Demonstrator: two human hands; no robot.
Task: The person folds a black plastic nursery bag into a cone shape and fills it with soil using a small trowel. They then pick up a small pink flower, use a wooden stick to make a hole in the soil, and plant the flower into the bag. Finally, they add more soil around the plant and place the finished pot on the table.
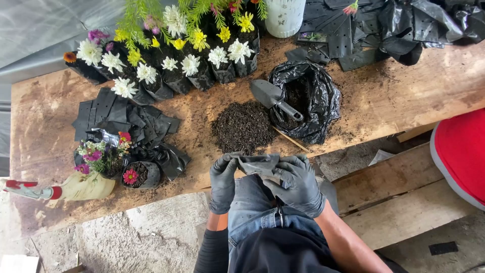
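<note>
**A:** What are the hands working on, closest to the body?

**B:** Both gloved hands are holding an empty black grow bag (258, 164) over the lap, just on the near side of the soil heap (243, 126). The left hand (223, 183) is pinching one edge of the bag, its grip closed on the plastic; the right hand (297, 185) is closing its fingers on the other edge. I judge they are pulling the mouth open, so the step in hand is readying a bag for filling.

**A:** And what is the next move calling for?

**B:** In my judgement, a mouth held wide with one hand while the other is freed for soil. The thin plastic is likely to collapse, so a firm hold on the rim matters.

**A:** What is lying beyond the bag?

**B:** The soil heap is sitting loose on the wooden bench (404, 96). Just right of the heap a black sack of soil (314, 103) is gaping open, with a small trowel (274, 97) resting on it, handle toward the sack, untouched.

**A:** And left of the heap?

**B:** A stack of flat empty bags (113, 114), and nearer the bench edge a filled bag with a pink flower (135, 175) beside a bunch of mixed blooms (101, 154).

**A:** Farthest out?

**B:** Behind the heap, rows of bagged white and yellow flowers (177, 63) are standing together.
</note>
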